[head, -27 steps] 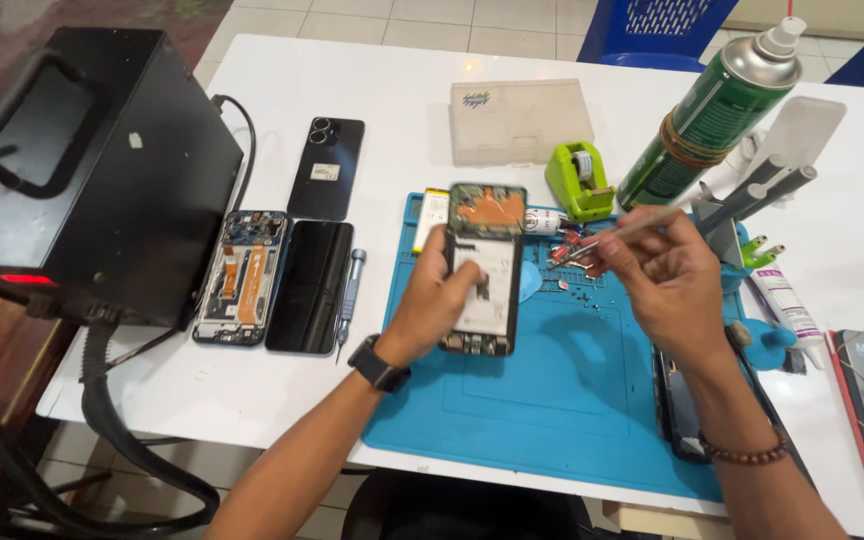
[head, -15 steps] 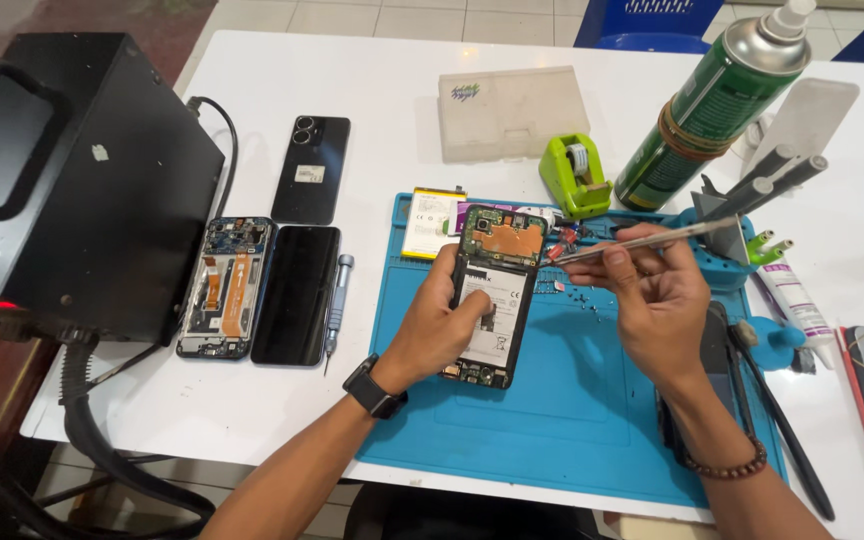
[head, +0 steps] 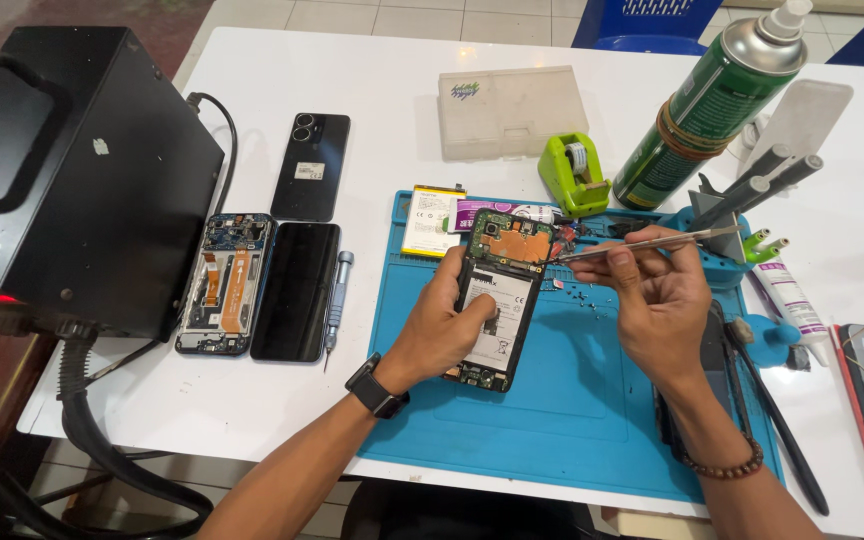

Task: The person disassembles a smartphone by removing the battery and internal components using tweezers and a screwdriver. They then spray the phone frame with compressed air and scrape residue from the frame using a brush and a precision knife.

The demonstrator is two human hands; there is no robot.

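Observation:
An opened phone (head: 502,290) with its back off lies on a blue work mat (head: 572,420), showing its battery and a green board at the top. My left hand (head: 447,325) grips the phone along its left edge. My right hand (head: 657,300) pinches metal tweezers (head: 642,243). Their tip touches the phone's upper right corner.
A black box machine (head: 82,170) with a hose fills the left. Beside it lie an open blue phone frame (head: 224,283), a black screen (head: 297,290), a small screwdriver (head: 334,295) and a black phone (head: 310,165). A loose battery (head: 430,220), green tape dispenser (head: 574,175), spray can (head: 712,95) and plastic box (head: 512,110) stand behind the mat.
The view has shifted a little. My right hand has lowered the tweezers so the tip now rests at the phone's top right corner. My left hand stays on the phone.

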